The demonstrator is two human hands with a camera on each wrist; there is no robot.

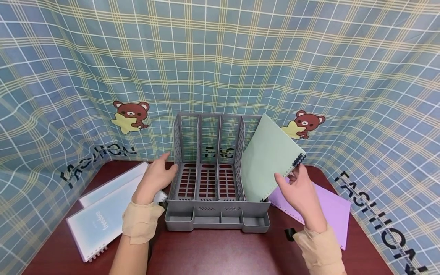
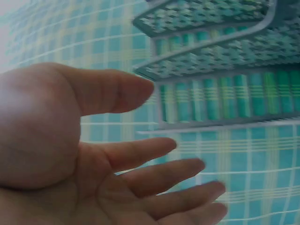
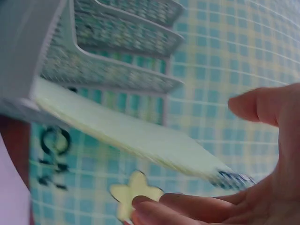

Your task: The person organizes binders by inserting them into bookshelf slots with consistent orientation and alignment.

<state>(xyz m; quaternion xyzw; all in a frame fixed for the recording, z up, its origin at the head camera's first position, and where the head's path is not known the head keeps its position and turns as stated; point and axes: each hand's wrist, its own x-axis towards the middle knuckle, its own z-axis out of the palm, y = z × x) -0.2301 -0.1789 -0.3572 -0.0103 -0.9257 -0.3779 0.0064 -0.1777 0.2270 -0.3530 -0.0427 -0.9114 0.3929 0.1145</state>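
A grey desk file organizer [image 1: 217, 208] with upright dividers stands mid-table. A pale green spiral notebook [image 1: 271, 156] leans out of its rightmost slot, tilted to the right, its dark coil at the upper right. Right at that coil is my right hand [image 1: 302, 193], thumb spread well away from the fingers. In the right wrist view the notebook's edge [image 3: 140, 140] runs between thumb and fingers, with the coil close to the palm. My left hand [image 1: 156, 177] is beside the organizer's left wall, holding nothing. Its fingers [image 2: 164, 178] are extended in the left wrist view.
Light blue notebooks [image 1: 99, 221] lie overlapping on the left of the dark red table [image 1: 213, 252]. On the right lies a purple notebook [image 1: 331, 210], partly behind my right hand. A plaid curtain [image 1: 220, 57] with printed bears hangs behind and around the table.
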